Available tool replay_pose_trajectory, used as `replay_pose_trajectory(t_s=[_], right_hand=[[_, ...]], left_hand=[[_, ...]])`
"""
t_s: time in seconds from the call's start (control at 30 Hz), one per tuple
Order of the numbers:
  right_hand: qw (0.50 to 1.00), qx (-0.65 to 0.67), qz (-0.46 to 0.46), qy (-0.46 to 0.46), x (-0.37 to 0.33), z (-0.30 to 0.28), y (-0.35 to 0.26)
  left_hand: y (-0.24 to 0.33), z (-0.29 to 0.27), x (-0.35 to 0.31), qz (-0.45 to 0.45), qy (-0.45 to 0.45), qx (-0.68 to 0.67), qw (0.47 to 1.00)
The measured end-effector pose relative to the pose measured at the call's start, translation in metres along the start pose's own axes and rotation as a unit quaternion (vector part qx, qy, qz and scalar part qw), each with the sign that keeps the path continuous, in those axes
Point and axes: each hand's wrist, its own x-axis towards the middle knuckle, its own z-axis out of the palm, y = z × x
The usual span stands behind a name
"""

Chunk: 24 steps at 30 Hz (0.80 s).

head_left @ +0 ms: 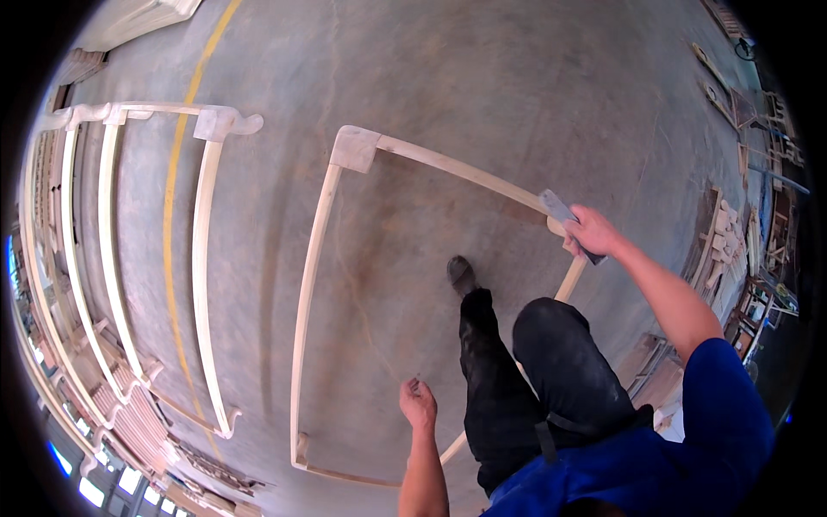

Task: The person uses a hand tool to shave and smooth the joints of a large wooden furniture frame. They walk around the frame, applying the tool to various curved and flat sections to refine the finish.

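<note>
Concrete floor (pixel 482 77) carries companion frames (pixel 202 224) left of one wooden frame (pixel 465 173); over its near part the left hand (pixel 419 403) curls, contents unclear; at its far-right corner the nearer right hand (pixel 593 231) clasps a grey block (pixel 557 205), long axis aslant.

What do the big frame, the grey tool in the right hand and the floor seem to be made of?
Frame: probably bare wood; pale, matt, without visible varnish. Grey tool in the right hand: unclear; flat and dull. Floor: likely smooth concrete; grey, mottled, faintly lined.
</note>
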Motion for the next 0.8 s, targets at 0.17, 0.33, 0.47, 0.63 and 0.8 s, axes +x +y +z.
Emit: replay_pose_trajectory(t_s=[0.17, 0.33, 0.47, 0.63, 0.8], right_hand=[[0.996, 0.054, 0.032, -0.059, 0.047, 0.011, -0.076], [0.985, 0.117, 0.05, -0.112, 0.128, 0.023, -0.135], [0.98, 0.119, 0.065, -0.143, 0.188, 0.045, -0.181], [0.98, 0.012, 0.042, -0.196, 0.236, 0.06, -0.233], [0.963, -0.118, -0.009, -0.242, 0.274, 0.087, -0.309]], left_hand=[[0.013, -0.009, 0.019, -0.058, -0.022, -0.022, 0.998], [0.049, -0.025, 0.091, -0.041, -0.007, -0.05, 0.998], [0.086, -0.036, 0.172, -0.077, 0.015, -0.074, 0.994], [0.148, -0.037, 0.288, -0.275, -0.005, -0.331, 0.903], [0.191, -0.038, 0.375, -0.38, 0.001, -0.575, 0.725]])
